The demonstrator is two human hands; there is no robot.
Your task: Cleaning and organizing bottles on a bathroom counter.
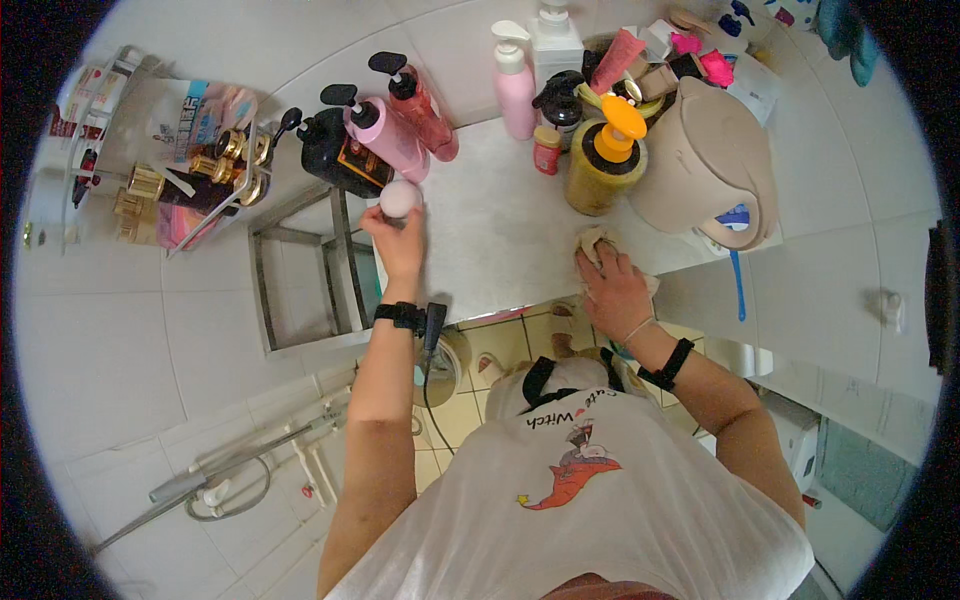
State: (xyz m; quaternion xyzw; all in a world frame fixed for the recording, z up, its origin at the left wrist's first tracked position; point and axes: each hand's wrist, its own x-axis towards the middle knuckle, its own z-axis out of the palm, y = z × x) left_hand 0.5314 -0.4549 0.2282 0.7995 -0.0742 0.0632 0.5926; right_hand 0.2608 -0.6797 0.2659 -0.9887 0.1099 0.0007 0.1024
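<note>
My left hand [397, 236] has its fingers closed around the near side of a small round, pale pink object [400, 199], perhaps a lid or jar, at the left end of the white countertop [495, 225]. Just behind it stand a pink pump bottle [386, 139] and a black pump bottle [349, 154]. Under my right hand [616, 294] a crumpled beige cloth [595, 244] is pressed on the counter near its front right edge, in front of a yellowish jar with an orange pump [596, 172].
A beige plastic jug [697, 157] fills the right end. Behind stand a red pump bottle [424, 112], a light pink pump bottle [514, 94] and a small red bottle [547, 150]. An open metal frame [343, 262] adjoins the left. A wire rack [247, 172] hangs on the wall.
</note>
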